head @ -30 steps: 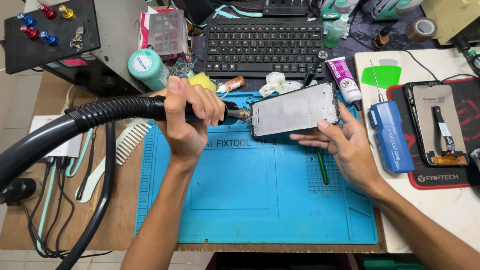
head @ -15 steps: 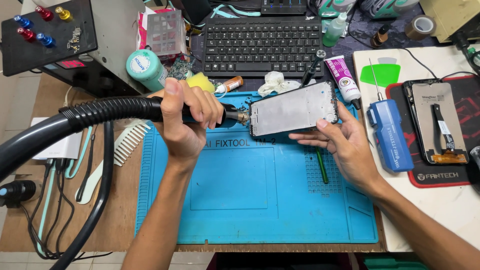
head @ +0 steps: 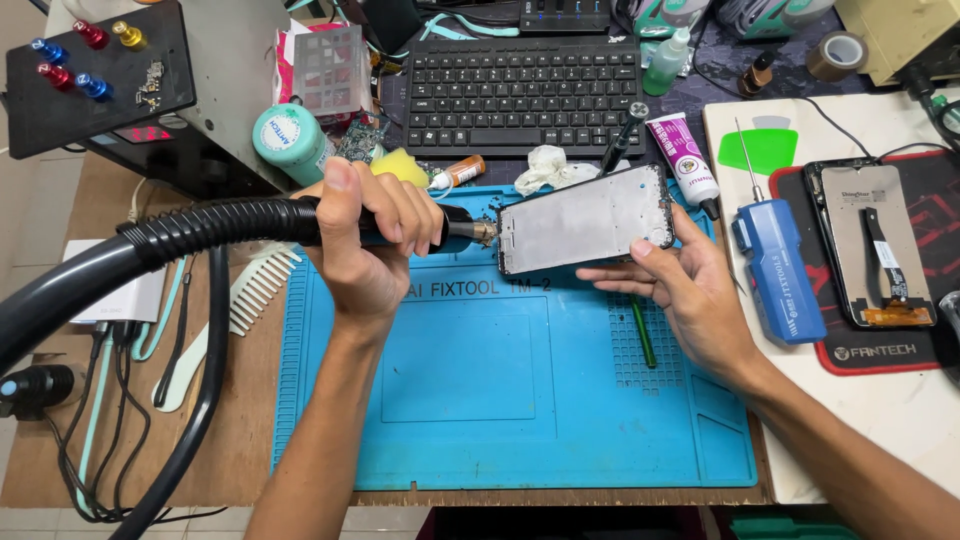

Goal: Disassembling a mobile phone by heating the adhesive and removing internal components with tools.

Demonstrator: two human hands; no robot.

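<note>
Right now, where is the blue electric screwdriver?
In the head view, the blue electric screwdriver lies on the white board at the right, just beyond the right hand, between the blue mat and the red pad.

Left hand point(head: 368, 240) aims hose nozzle point(head: 470, 231) at right hand's point(head: 690, 290) phone frame point(head: 585, 218).
</note>
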